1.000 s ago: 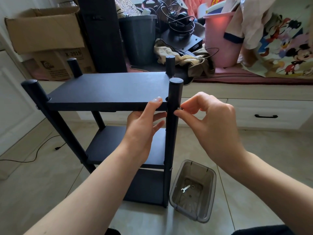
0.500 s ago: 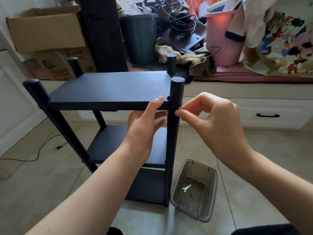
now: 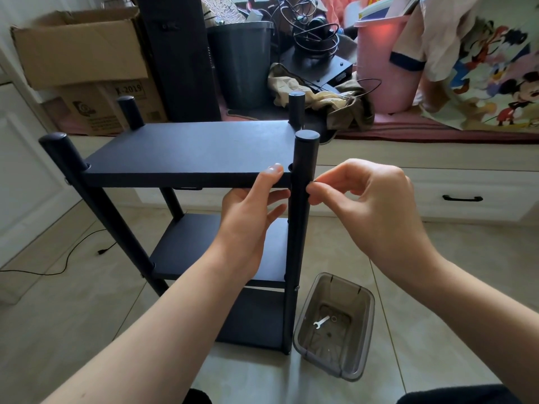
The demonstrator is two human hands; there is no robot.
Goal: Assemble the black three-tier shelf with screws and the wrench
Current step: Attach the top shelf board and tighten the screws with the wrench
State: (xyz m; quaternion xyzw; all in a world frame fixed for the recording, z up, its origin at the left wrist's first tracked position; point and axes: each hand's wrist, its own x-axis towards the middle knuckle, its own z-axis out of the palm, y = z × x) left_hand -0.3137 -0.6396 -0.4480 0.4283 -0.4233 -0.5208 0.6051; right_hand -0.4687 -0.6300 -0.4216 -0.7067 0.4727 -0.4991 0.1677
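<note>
- The black three-tier shelf stands upright on the tiled floor in front of you, its four round posts rising past the top board.
- Your left hand holds the top board's front edge just left of the near right post, thumb on top, fingers underneath.
- Your right hand pinches a small screw, barely visible, against that post's right side at top-board level.
- Beside the post's foot, a clear plastic bin on the floor holds the small wrench.
</note>
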